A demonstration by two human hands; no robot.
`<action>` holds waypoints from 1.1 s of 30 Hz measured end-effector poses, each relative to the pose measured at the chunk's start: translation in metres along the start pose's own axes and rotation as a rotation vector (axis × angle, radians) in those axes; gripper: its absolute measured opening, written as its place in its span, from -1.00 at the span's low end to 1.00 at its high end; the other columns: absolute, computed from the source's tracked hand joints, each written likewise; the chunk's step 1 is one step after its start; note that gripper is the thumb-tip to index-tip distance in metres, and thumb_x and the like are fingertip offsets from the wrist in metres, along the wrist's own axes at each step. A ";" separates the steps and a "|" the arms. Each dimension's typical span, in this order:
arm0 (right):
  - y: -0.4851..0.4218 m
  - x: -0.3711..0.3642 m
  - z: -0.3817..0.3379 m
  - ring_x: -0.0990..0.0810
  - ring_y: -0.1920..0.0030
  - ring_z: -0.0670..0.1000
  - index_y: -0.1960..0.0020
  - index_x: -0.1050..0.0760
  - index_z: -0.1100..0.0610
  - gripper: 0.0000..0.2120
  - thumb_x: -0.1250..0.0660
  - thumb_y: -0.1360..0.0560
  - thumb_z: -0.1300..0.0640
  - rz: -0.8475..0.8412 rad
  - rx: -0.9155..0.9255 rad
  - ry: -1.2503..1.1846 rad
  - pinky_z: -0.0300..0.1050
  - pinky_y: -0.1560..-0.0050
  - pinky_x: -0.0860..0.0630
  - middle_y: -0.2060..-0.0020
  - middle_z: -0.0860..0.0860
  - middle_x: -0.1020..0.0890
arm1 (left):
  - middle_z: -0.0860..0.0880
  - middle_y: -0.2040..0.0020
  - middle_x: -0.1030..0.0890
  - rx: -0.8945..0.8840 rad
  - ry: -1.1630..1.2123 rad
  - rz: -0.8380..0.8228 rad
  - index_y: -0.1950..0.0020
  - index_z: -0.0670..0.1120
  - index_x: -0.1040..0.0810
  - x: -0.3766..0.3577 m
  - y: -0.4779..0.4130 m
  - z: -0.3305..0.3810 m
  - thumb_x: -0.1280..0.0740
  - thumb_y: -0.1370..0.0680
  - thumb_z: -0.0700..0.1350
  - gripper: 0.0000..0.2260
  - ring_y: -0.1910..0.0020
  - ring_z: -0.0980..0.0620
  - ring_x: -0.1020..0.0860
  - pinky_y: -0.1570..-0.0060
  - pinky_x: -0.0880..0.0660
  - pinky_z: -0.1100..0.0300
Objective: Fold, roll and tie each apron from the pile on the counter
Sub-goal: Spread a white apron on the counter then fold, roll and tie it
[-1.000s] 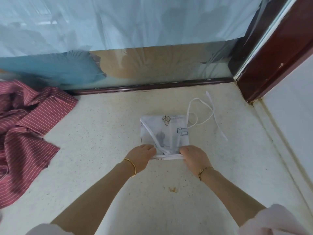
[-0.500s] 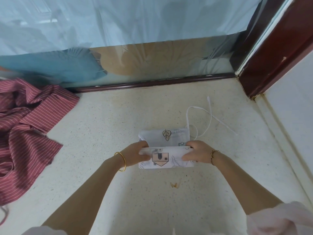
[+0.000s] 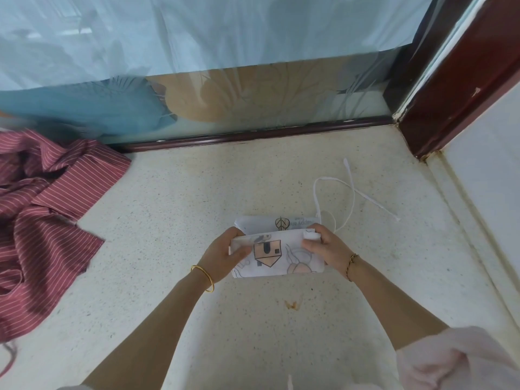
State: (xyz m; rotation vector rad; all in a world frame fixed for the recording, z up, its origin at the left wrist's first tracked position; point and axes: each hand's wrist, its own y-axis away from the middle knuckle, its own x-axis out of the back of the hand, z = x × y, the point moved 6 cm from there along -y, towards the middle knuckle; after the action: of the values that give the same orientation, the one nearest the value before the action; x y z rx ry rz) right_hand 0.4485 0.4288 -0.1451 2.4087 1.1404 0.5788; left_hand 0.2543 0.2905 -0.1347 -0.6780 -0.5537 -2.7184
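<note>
Near the middle of the frame, the left hand (image 3: 225,253) and right hand (image 3: 323,246) gripped the ends of the white apron (image 3: 277,253), which looked soft, light and floppy, best held by both ends.

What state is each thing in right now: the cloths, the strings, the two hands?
White printed apron: folded narrow, partly rolled, lying on the counter.
Apron ties: untied, trailing loose on the counter to the right of the apron.
Red striped cloth: crumpled, unfolded, at the left.
Left hand: grips the roll's left end.
Right hand: grips the roll's right end.
</note>
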 end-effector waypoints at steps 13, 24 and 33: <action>-0.002 0.001 0.015 -0.56 0.07 0.08 -0.06 -0.46 0.04 -0.88 -0.30 -0.54 0.18 0.126 0.027 0.054 0.07 -0.02 -0.53 0.06 0.13 -0.59 | -0.03 0.20 -0.47 0.171 0.061 -0.004 -0.08 -0.06 -0.27 -0.014 -0.010 -0.008 -0.19 -0.61 -0.09 -0.87 0.22 0.00 -0.48 0.26 -0.44 0.20; 0.010 0.005 0.020 -0.57 0.11 0.08 -0.23 -0.29 0.06 -0.58 -0.39 -0.45 0.18 0.396 0.043 0.039 0.01 0.15 -0.57 0.09 0.03 -0.52 | -0.04 0.22 -0.43 0.225 -0.014 0.031 -0.13 -0.03 -0.19 -0.011 -0.025 -0.002 -0.12 -0.64 -0.05 -0.86 0.26 0.00 -0.43 0.35 -0.37 0.22; 0.011 -0.008 0.018 -0.53 0.19 0.08 -0.27 -0.27 0.10 -0.70 -0.22 -0.56 0.20 0.471 0.081 0.332 -0.03 0.22 -0.52 0.06 0.03 -0.48 | -0.12 0.16 -0.45 0.334 -0.057 0.126 -0.11 -0.08 -0.17 -0.015 -0.023 -0.009 -0.13 -0.63 -0.01 -0.80 0.27 -0.03 -0.43 0.40 -0.34 0.22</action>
State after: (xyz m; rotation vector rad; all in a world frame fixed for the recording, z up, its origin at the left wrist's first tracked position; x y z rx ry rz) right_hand 0.4601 0.4125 -0.1557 2.7364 0.7119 1.1346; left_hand 0.2556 0.3097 -0.1567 -0.6759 -0.9191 -2.4161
